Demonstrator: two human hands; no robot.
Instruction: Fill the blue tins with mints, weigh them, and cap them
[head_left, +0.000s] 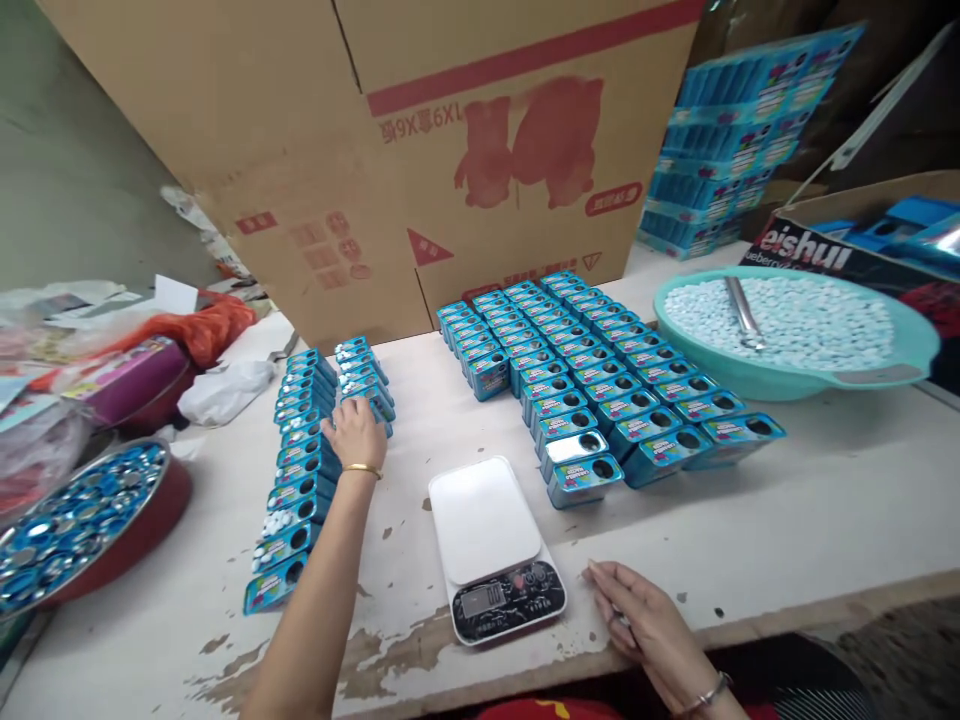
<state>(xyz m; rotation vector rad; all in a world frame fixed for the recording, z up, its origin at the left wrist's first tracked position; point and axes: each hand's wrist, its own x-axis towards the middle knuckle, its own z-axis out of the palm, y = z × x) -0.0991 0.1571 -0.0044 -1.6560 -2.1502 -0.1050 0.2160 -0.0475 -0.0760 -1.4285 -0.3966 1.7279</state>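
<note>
The white counter (750,520) was well worn: along its near edge the paint had flaked off in ragged brown patches, most of all toward the left. A tall carton (300,120) stood across the far side, its red bears and lettering printed upside down, with a grey-green wall (67,170) behind it at the left. Speckled floor (900,650) showed beyond the near right corner.

Blue tins (628,402) filled a slanting block from the carton's foot toward the middle of the counter. Nearer the left edge ran a long row of tins (298,467), and beside its far end a shorter row (360,365), with white pellets on several tops. The left hand (356,435) was bent over the near end of that shorter row, touching the tins; whether it had closed on one could not be told. The right hand (649,615) was loosely curled above the near edge, just right of a scale (484,520), and whether it held anything small was unclear.

At the left edge sat a red basin (161,520) of shiny blue and silver pieces, plastic bags (225,393) heaped beyond it. Toward the far right corner, a turquoise basin (795,378) held pellets and a metal scoop (742,310), with an open box (810,250) and stacked blue packs (720,140) behind.
</note>
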